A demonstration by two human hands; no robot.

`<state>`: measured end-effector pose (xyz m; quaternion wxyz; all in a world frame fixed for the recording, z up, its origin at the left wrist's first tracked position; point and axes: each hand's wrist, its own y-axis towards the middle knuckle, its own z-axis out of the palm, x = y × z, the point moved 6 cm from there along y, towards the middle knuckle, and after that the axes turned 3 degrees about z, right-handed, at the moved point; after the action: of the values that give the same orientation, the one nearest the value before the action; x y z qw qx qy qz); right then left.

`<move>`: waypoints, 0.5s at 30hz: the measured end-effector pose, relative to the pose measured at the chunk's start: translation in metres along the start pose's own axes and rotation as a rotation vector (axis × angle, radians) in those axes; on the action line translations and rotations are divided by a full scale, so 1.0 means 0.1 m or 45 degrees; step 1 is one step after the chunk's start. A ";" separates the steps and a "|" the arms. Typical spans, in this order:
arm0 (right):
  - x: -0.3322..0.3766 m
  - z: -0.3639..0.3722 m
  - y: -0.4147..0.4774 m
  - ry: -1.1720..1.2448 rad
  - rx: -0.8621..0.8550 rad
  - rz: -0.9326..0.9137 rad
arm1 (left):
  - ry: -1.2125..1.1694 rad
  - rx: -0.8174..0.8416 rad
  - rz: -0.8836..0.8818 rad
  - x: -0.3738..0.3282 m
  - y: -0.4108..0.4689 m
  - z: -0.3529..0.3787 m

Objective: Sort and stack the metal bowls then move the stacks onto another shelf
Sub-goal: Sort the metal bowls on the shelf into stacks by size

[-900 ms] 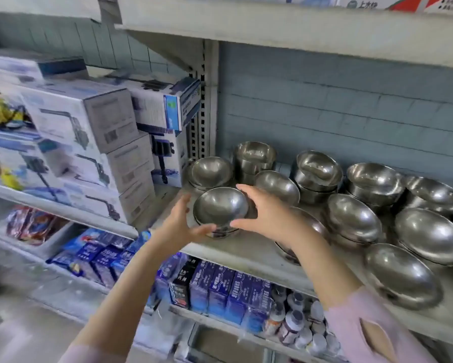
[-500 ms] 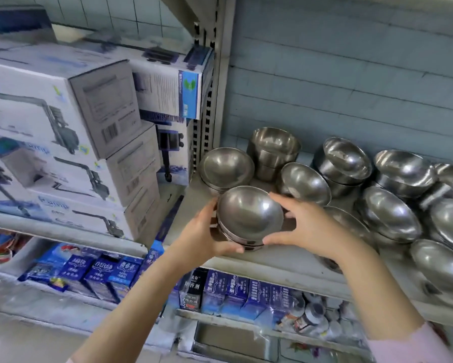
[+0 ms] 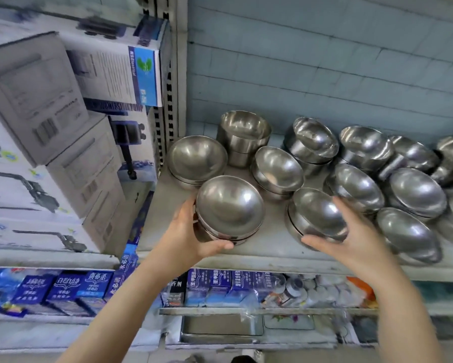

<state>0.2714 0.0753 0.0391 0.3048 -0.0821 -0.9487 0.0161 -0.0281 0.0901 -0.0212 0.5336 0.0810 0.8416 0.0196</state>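
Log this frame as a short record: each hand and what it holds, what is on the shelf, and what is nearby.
left hand: grips front-left bowl stack, thumb under its near rim
right hand: curled round neighbouring bowl stack
shelf: holds other metal bowls, mostly nested, several tilted
left of shelf: white boxes, stacked
level below: blue cartons

The left hand grips a bowl stack near the shelf's front edge. The right hand cups a tilted stack just beside it. More bowls crowd behind; boxes stand left.
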 end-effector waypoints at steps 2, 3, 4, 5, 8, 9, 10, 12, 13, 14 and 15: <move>-0.04 0.02 0.01 -0.021 -0.026 -0.010 | -0.055 0.016 -0.009 0.03 0.01 0.03; -0.05 0.01 0.02 -0.021 -0.052 -0.011 | -0.070 0.020 -0.002 0.04 0.02 0.04; -0.06 0.00 0.03 -0.017 -0.070 0.000 | -0.072 0.023 0.010 0.05 0.03 0.04; -0.08 0.00 0.04 -0.013 -0.070 0.019 | -0.063 0.024 0.022 0.06 0.03 0.04; -0.10 0.00 0.06 0.007 -0.046 0.058 | -0.037 0.006 -0.001 0.09 0.04 0.01; -0.11 -0.01 0.07 0.037 -0.056 0.057 | -0.035 0.006 -0.007 0.10 0.04 0.01; -0.10 -0.02 0.07 0.068 -0.071 0.050 | -0.032 0.006 -0.008 0.11 0.04 0.01; -0.09 -0.02 0.05 0.118 -0.093 0.034 | -0.028 0.005 -0.005 0.12 0.04 0.02; -0.08 -0.03 0.03 0.147 -0.102 0.027 | -0.030 0.007 -0.003 0.12 0.04 0.02; -0.06 -0.04 0.01 0.186 -0.110 0.008 | -0.036 0.013 0.000 0.12 0.04 0.02; -0.03 -0.06 -0.02 0.229 -0.116 -0.018 | -0.041 0.023 0.006 0.12 0.05 0.02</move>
<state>0.2770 0.0729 0.0423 0.3848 -0.0904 -0.9178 -0.0367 -0.0308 0.0965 -0.0325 0.5462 0.0879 0.8329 0.0120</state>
